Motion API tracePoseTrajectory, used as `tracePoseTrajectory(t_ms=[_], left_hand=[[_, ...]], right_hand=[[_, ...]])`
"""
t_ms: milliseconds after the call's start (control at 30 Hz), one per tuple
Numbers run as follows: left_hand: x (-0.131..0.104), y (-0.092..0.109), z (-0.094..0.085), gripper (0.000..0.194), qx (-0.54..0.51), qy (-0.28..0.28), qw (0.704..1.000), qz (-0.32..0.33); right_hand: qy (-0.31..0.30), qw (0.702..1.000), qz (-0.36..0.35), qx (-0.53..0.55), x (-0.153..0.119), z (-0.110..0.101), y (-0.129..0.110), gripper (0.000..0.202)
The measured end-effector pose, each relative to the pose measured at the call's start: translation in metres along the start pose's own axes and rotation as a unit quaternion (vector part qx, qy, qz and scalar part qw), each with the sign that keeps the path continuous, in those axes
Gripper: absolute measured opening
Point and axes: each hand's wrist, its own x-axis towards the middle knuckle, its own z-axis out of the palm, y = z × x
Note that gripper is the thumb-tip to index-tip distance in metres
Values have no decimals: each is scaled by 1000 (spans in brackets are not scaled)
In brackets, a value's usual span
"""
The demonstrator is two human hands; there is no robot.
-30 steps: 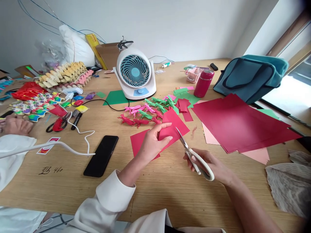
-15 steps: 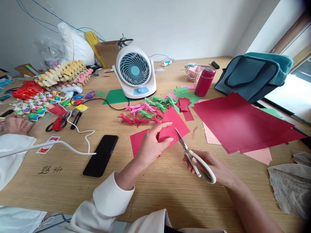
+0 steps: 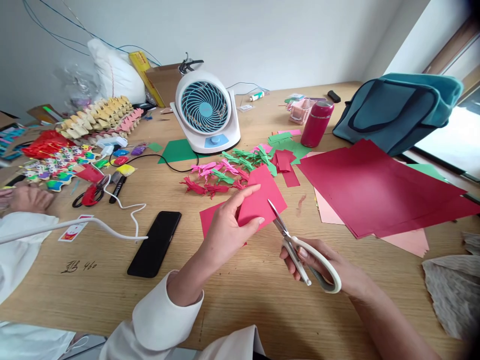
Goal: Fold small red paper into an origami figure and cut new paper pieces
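Observation:
My left hand (image 3: 230, 217) pinches a piece of red paper (image 3: 264, 195) between thumb and fingers, above the table. White-handled scissors (image 3: 300, 252) are gripped in my right hand (image 3: 322, 262), their blades pointing up and left at the paper's lower right edge. Another red sheet (image 3: 210, 216) lies on the table, partly hidden beneath my left hand. Just beyond the held paper are twisted red paper pieces (image 3: 217, 189), green ones (image 3: 243, 159) and pink ones (image 3: 208, 168). Small cut red strips (image 3: 285, 164) rest to their right.
Large red sheets (image 3: 375, 190) lie at right before a teal bag (image 3: 393, 112) and a red flask (image 3: 317, 124). A white fan (image 3: 206, 112) stands at the back. A black phone (image 3: 154, 244) lies left; another person's hand (image 3: 32, 197) rests at the far left.
Both hands stay near the same spot, with the red paper shifted slightly left. The scissors' handles have swung slightly down and right, and the view has moved a little.

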Motion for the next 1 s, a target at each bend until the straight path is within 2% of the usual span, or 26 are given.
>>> tracePoseTrajectory(t_ms=[233, 400, 1000], left_hand=[[-2, 4, -6, 61, -19, -10, 999, -28], [-3, 4, -6, 63, -19, -24, 999, -34], [-4, 5, -8, 63, -19, -40, 997, -59]], right_hand=[[-2, 1000, -2, 25, 0, 3, -3, 53], [1, 1000, 15, 18, -2, 5, -4, 51], [14, 999, 40, -13, -2, 9, -10, 60]])
